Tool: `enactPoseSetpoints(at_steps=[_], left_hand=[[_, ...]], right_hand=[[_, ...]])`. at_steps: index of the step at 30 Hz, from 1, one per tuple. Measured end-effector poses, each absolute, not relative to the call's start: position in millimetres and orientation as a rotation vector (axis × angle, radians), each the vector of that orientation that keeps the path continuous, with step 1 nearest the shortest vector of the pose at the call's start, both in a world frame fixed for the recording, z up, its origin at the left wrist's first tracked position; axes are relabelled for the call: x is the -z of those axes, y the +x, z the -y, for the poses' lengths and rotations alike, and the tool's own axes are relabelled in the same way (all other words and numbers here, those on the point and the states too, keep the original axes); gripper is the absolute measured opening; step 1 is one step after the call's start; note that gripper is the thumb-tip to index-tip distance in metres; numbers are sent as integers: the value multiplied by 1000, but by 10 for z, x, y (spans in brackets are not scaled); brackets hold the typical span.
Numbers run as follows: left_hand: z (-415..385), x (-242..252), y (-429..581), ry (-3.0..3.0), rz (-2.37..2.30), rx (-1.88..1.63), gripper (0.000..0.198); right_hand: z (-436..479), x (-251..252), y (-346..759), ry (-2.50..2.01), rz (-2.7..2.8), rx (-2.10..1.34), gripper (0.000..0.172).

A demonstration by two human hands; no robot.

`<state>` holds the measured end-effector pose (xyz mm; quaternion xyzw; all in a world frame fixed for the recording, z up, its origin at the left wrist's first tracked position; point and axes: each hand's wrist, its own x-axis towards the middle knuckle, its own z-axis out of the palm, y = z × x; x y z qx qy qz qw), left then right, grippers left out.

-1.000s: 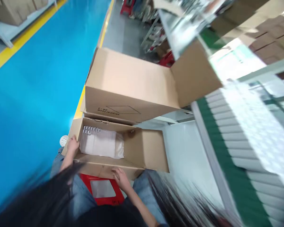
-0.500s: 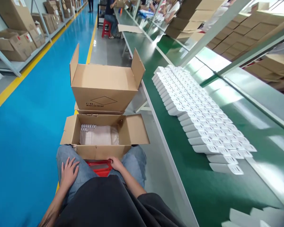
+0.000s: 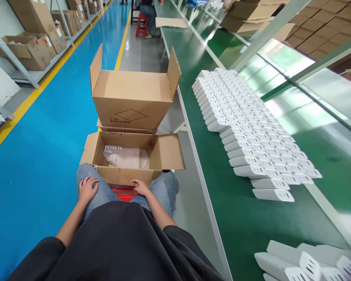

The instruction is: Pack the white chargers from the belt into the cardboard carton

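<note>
My left hand (image 3: 88, 189) rests on my left thigh with its fingers stretched out over the jeans, holding nothing. Between my knees, my right hand (image 3: 140, 187) hovers by the red stool (image 3: 125, 194), just below the front wall of an open cardboard box (image 3: 128, 175). Its fingers are loosely extended and no object shows in them. Inside the box lie a plastic-wrapped pale bundle (image 3: 128, 158) and several small clear-ended pieces (image 3: 113, 148) in rows.
A second open carton (image 3: 131, 111) stands directly behind the first. On my right, the green workbench (image 3: 222, 218) carries a long block of white slotted parts (image 3: 245, 132) and a nearer pile of white parts (image 3: 304, 261). Shelves with cartons (image 3: 32, 50) line the left; a seated person (image 3: 148, 15) is ahead.
My right hand has come away from the red stool's edge, its fingers loosening. The left hand still lies on the thigh, fingers less spread. The view has shifted.
</note>
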<state>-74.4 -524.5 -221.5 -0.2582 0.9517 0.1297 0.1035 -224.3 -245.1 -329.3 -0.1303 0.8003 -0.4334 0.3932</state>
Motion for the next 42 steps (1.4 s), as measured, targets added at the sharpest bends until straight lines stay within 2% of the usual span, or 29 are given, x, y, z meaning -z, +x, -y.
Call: enactPoseSetpoints(at_steps=[8,30,42], left_hand=[[5241,2213,-746,-773,-2804,-382,31],[5282,2288,-717,-755,-2880,-476,28],[5277,2238,-740,-740,-2895,-480,29]], right_hand=[[2466,3273,-2249,-347,-1966,1107,52],[2465,3412,-2227,-379,-1886,1138,58],[2476,3223,-2243,-425,-1924,1002,56]])
